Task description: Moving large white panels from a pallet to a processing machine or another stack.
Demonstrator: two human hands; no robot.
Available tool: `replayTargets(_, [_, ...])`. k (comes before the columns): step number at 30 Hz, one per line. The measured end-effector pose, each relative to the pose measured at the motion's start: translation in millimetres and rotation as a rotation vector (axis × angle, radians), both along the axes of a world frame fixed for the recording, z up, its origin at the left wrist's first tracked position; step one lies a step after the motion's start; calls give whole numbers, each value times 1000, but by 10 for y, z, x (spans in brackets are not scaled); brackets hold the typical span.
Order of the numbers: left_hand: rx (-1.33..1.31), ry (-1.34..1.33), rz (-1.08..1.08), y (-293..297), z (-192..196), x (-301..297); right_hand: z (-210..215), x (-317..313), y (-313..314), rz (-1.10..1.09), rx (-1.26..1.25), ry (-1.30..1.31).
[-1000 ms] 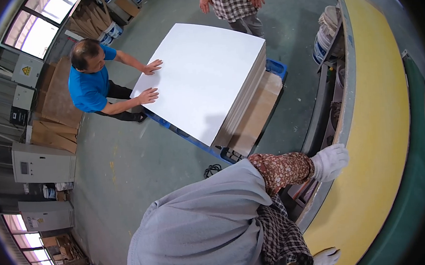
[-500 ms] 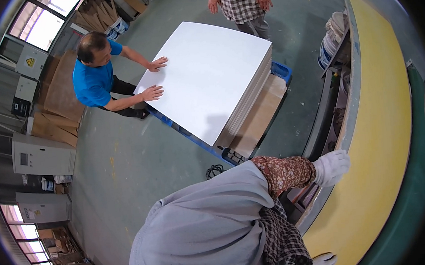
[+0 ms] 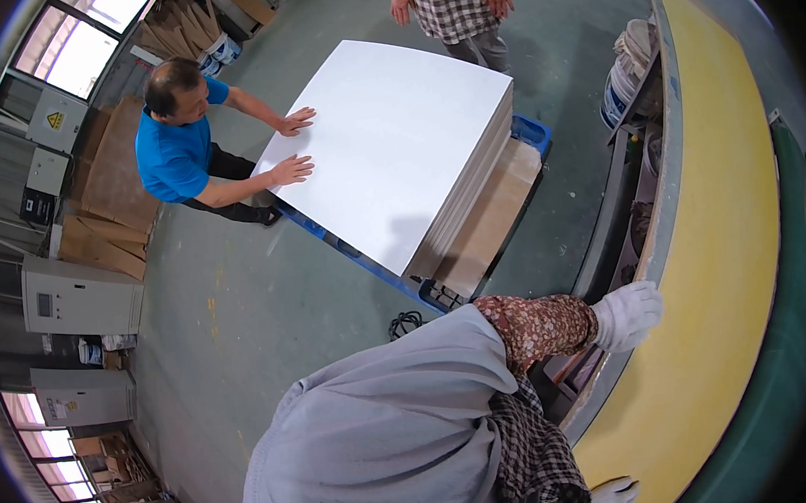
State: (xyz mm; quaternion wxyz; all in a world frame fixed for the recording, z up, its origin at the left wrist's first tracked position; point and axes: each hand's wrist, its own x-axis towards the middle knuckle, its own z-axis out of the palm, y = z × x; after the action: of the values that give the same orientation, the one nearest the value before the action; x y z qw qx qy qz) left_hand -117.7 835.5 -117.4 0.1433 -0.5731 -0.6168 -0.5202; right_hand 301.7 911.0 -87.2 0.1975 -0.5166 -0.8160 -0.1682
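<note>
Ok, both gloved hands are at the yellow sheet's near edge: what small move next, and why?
Probably firm up the grip first: the left hand seems only to rest on the near edge of the yellow sheet, and the right hand sits further along, barely in frame, grip unseen.

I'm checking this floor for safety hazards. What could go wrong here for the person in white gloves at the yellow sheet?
The left hand rests on the edge of the yellow sheet, beside the machine frame; fingers might get pinched if the sheet slides. The right hand is mostly out of view, so its grip cannot be judged. A black cord lies on the floor near the pallet and could trip someone.
</note>
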Motion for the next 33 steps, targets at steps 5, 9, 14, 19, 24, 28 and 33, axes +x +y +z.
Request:
replayTargets(5, [10,6,15,-18,6,-14,19,-44,-24,3,-19,4])
replayTargets(9, [13,10,5,-26,18,-10,9,-29,-19,25,-59,24])
replayTargets(14, [13,3,-1,-25,14,-12,-49,21,19,69,-147,58])
replayTargets(19, [-41,-11,0,-20,-4,2,-14,-22,1,117,-237,92])
replayTargets(24, [-43,-16,-10,6,-15,34,27,-4,-1,159,-322,121])
replayTargets(28, [-38,-6,18,-67,-40,-24,-15,-99,-57,212,-404,157])
replayTargets(33, [-51,-21,3,-203,42,-108,-102,-120,-72,240,-451,199])
